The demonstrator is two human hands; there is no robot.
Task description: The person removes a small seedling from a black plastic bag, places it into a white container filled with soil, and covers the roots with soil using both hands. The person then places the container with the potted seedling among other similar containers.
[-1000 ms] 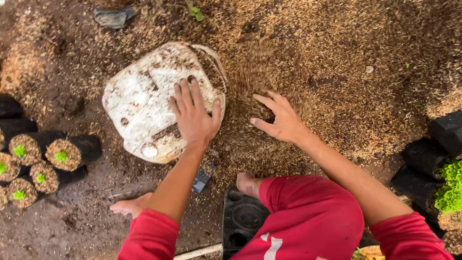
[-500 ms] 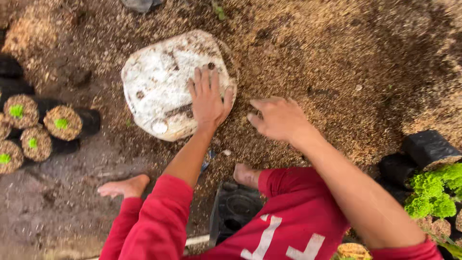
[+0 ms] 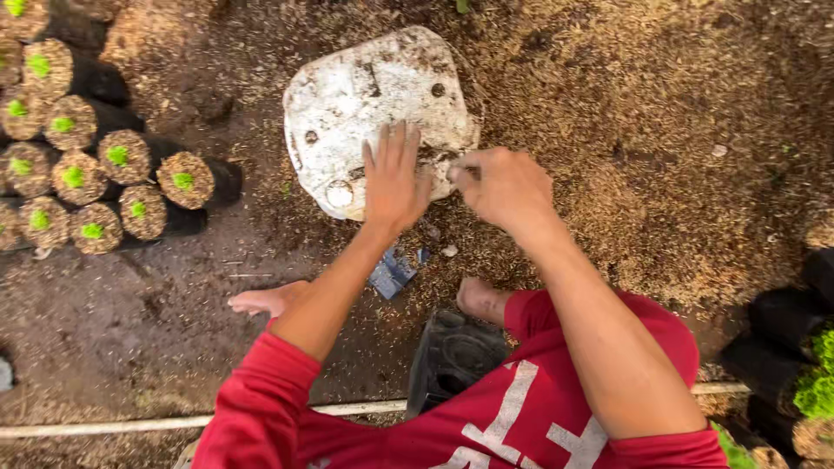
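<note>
We see a wide spread of husk mulch (image 3: 660, 148) reaching ahead of and to the right of both hands, loose and golden over dark soil (image 3: 113, 339), which lies bare behind and to the left of the left hand. On that mulch, directly under and ahead of the hands, lies a dirty white jug (image 3: 369, 95) on its side, its flat face up, seemingly so that it stays put while being handled. Our left hand (image 3: 393, 181) lies flat on the jug's near edge with fingers spread wide, holding nothing, and it looks as though it presses down to steady the jug. Our right hand (image 3: 504, 187) sits just right of the left, at the jug's near right corner, fingers curled in narrow as if pinching the rim or a bit of husk; we cannot tell what, if anything, is gripped. Well left of the left hand stand rows of black seedling bags (image 3: 95, 169), packed touching one another, each filled with husk and a small green sprout. Near the right forearm, further right, stand more bags (image 3: 799, 365) with leafier greens. Behind the hands, between the bare feet (image 3: 265, 300), sits a black tray (image 3: 452, 360), and a small blue scrap (image 3: 391, 274) lies just behind the left wrist.
</note>
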